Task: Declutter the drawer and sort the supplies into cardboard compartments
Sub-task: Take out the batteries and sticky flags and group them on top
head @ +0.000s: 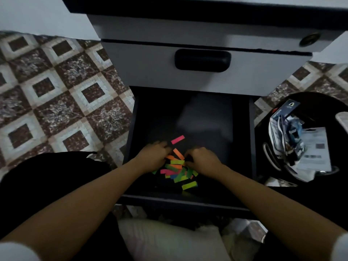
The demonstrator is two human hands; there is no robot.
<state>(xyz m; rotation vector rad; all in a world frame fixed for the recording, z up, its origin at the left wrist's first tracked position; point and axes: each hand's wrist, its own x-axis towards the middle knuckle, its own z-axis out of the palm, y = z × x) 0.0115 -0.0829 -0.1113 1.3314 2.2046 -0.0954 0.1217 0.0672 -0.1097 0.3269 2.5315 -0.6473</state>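
Apparently left hand (153, 157) and right hand (204, 162) flanked the neon paper strips (177, 170) near the open drawer's (188, 201) front, fingers curled inward, likely raking them together; an actual pinch couldn't be told.

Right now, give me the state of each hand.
Left hand: curled over the coloured strips; grip cannot be told.
Right hand: curled at the strips; cannot be told.
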